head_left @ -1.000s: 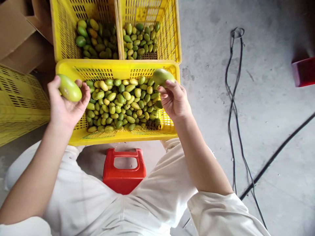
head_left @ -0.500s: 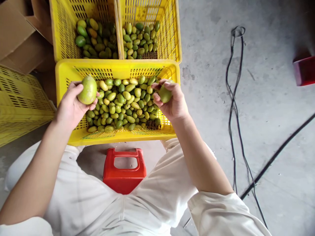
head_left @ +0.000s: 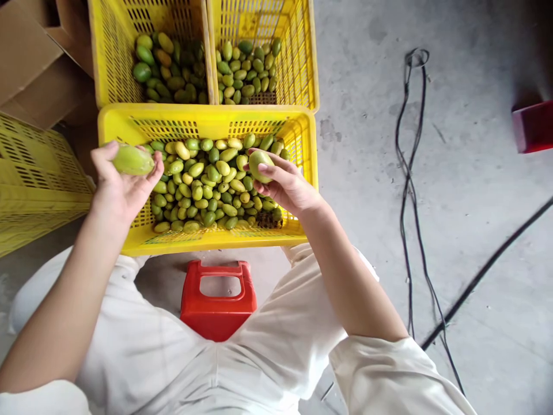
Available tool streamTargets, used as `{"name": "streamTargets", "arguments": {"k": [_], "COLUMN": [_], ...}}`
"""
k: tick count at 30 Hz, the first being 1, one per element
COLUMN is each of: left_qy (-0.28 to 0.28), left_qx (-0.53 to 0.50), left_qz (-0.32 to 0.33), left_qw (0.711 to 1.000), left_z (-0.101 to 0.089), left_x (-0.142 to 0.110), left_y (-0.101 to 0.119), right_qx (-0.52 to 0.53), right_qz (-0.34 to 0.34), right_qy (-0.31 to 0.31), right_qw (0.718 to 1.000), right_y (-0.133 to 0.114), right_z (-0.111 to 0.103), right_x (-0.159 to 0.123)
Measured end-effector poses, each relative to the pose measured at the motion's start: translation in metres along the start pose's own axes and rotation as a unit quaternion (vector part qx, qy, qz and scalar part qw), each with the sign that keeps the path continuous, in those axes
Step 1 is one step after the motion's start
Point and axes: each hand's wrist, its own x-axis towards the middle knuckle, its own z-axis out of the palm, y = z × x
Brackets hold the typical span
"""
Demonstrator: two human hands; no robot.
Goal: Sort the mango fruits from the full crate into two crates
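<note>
Green fruits (head_left: 223, 168) fill near yellow crate (head_left: 207, 246); hands (head_left: 132, 183) (head_left: 283, 183) above it, each gripping one fruit.

From my remote view, my left hand (head_left: 117, 195) grips a long fruit (head_left: 133, 160) near the front crate's (head_left: 207, 246) left side. My right hand (head_left: 294, 189) holds a rounder fruit (head_left: 260, 166) above the pile (head_left: 222, 168) inside. A red stool (head_left: 218, 317) stands between the legs; black cables (head_left: 488, 268) cross the floor (head_left: 358, 202).

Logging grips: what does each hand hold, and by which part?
Left hand: green fruit, thumb at one end. Right hand: second fruit, thumb on its side.
</note>
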Motion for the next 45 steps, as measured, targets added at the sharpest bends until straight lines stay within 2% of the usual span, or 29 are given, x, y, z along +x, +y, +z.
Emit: {"name": "streamTargets", "arguments": {"k": [3,5,9,15,19,24,31,36,40,45], "left_qy": [-0.03,-0.016,0.01,-0.027,-0.073,-0.084,-0.132,-0.11,-0.088,-0.093], "left_qx": [0.02,0.056,0.127,0.168,0.163,0.12,0.129,0.092,0.074,0.093], "left_qz": [-0.006,-0.013,0.031,0.064,0.052,0.033,0.03,0.02,0.023,-0.029], "left_qw": [0.999,0.998,0.991,0.983,0.982,0.989,0.982,0.989,0.993,0.991], "left_z": [-0.002,-0.005,-0.01,-0.01,-0.005,0.0,-0.002,-0.002,-0.009,-0.012], "left_x": [0.003,0.004,0.005,0.001,-0.003,-0.009,-0.011,-0.009,0.001,0.007], "left_y": [0.002,0.002,0.001,-0.002,-0.005,-0.006,-0.007,-0.007,-0.006,-0.001], "right_qx": [-0.003,-0.002,-0.017,-0.01,-0.005,-0.028,-0.017,-0.008,-0.007,-0.004], "right_qz": [0.0,-0.021,-0.056,-0.078,-0.066,-0.067,-0.061,-0.062,-0.065,-0.081], "right_qy": [0.008,0.015,0.019,0.063,0.085,0.088,0.056,0.045,0.049,0.065], "right_qw": [1.0,1.0,0.998,0.995,0.994,0.993,0.996,0.997,0.997,0.995], "right_y": [0.001,0.0,-0.004,0.003,0.009,0.009,0.005,0.0,-0.001,0.007], "right_z": [0.0,0.001,0.001,-0.008,-0.017,-0.026,-0.016,-0.016,-0.018,-0.014], "right_x": [-0.002,-0.004,-0.004,0.006,0.012,0.015,0.011,0.009,0.01,0.012]}}
